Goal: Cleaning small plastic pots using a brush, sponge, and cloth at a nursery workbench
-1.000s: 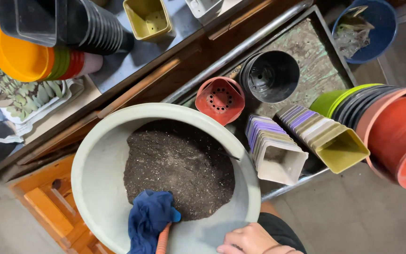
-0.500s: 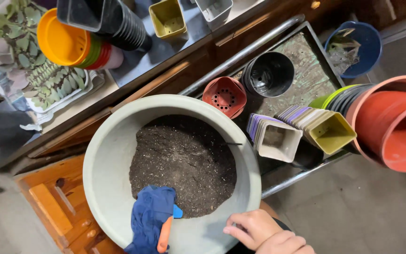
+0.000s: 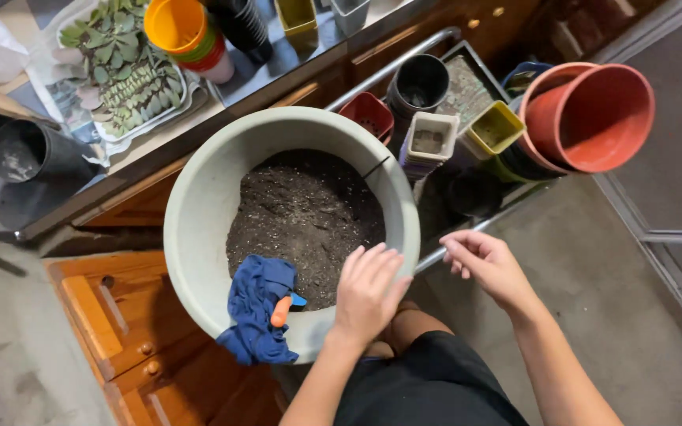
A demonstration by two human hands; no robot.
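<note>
The wide, pale-green glazed bowl [image 3: 199,237], sitting on the wooden stool's front edge, is holding a mound of dark, gritty soil [image 3: 305,217]; nothing is potted yet. The left hand [image 3: 366,290] is hovering with spread, empty fingers over its rim beside a crumpled blue cloth [image 3: 256,308]; the right hand [image 3: 487,264] is hanging loosely curled, holding nothing

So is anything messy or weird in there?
A bit. A blue cloth is draped over the rim of the big grey-green bowl, partly lying on the soil, with an orange-handled tool poking out of it. Several pot stacks, like the square pots, lie tipped on their sides.
</note>
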